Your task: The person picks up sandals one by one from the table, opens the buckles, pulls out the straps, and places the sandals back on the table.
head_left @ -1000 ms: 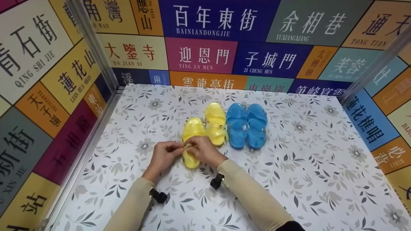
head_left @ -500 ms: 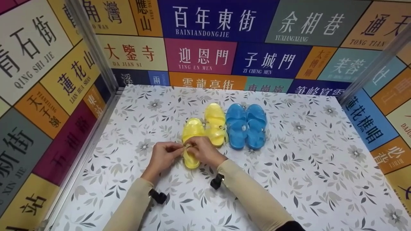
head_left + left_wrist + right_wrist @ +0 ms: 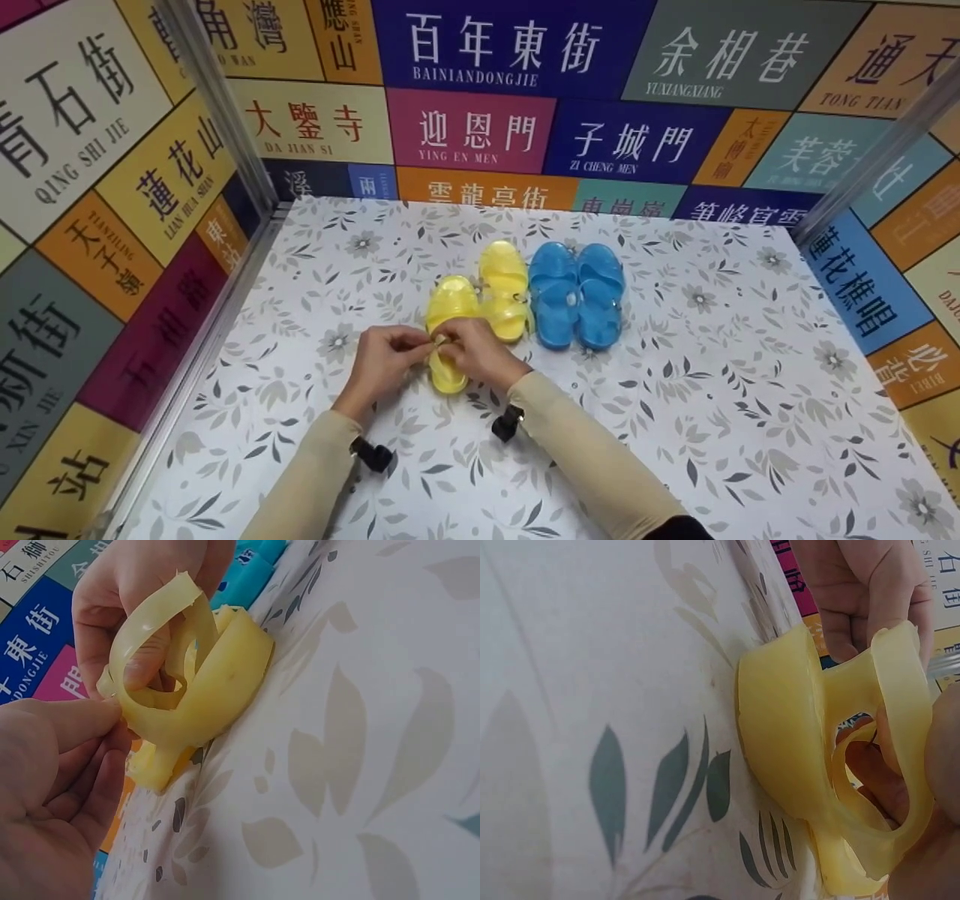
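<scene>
A yellow sandal [image 3: 453, 296] lies toe-away on the floral-covered surface, its heel part partly hidden by the hands. My left hand [image 3: 381, 366] pinches its strap at the left side between thumb and forefinger. From the right, my right hand [image 3: 480, 349] reaches over the sandal and pinches the strap at the same spot. In the left wrist view the strap [image 3: 142, 622] arches up in a loop, with the right thumb inside it. The right wrist view shows the sandal's sole edge [image 3: 776, 712] resting on the surface. The fastening itself is mostly covered by fingertips.
A second yellow sandal [image 3: 502, 262] stands just right and farther back. Beside it sit two blue sandals, a left one [image 3: 553, 262] and a right one [image 3: 600, 262]. Walls of coloured sign panels [image 3: 472, 131] and metal posts [image 3: 232, 112] bound the surface [image 3: 712, 420].
Both hands stay at the strap, with the left hand's fingers shifting very slightly. The sandals keep their places.
</scene>
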Available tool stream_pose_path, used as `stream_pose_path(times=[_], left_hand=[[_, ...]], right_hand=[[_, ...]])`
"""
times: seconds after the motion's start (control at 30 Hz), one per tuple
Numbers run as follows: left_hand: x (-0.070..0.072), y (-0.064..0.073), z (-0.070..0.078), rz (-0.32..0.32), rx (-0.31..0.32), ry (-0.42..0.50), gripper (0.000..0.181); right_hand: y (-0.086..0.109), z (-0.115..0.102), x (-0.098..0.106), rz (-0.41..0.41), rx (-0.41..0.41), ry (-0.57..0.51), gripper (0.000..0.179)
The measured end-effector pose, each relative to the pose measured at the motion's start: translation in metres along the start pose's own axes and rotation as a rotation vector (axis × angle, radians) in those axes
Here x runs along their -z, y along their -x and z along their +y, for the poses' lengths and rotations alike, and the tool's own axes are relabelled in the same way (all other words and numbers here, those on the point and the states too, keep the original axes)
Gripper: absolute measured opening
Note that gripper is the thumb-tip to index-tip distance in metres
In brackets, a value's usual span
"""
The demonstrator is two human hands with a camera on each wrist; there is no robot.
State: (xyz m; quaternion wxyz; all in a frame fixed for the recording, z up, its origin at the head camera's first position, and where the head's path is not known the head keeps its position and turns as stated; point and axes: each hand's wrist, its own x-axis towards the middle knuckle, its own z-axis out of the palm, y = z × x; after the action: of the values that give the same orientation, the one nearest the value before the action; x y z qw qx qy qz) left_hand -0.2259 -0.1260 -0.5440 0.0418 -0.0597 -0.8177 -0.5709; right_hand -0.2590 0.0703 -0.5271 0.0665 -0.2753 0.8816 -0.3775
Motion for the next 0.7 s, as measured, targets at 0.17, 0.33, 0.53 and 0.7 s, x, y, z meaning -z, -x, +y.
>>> stream_pose_path(times=[0.17,0.33,0.53,0.7], left_hand=[[-0.0003,0.0005,0.0022,0.002,-0.025,-0.032,0.01],[-0.0014,0.0004,0.0026,0.004,-0.039,-0.018,0.011],[-0.0025,0.0013,-0.0006,0.012,0.01,0.06,0.012],[-0.0025,0.0001,-0.0052,-0.002,0.038,0.076,0.014]], right_hand=[[-0.0012,-0.0002,-0.0009,-0.004,-0.012,0.015,0.022],[-0.0017,-0.0008,-0.0012,-0.009,-0.005,0.015,0.021],[-0.0014,-0.0005,-0.001,-0.008,0.027,0.006,0.021],[0.0,0.0008,0.0,0.023,0.078,-0.011,0.019]])
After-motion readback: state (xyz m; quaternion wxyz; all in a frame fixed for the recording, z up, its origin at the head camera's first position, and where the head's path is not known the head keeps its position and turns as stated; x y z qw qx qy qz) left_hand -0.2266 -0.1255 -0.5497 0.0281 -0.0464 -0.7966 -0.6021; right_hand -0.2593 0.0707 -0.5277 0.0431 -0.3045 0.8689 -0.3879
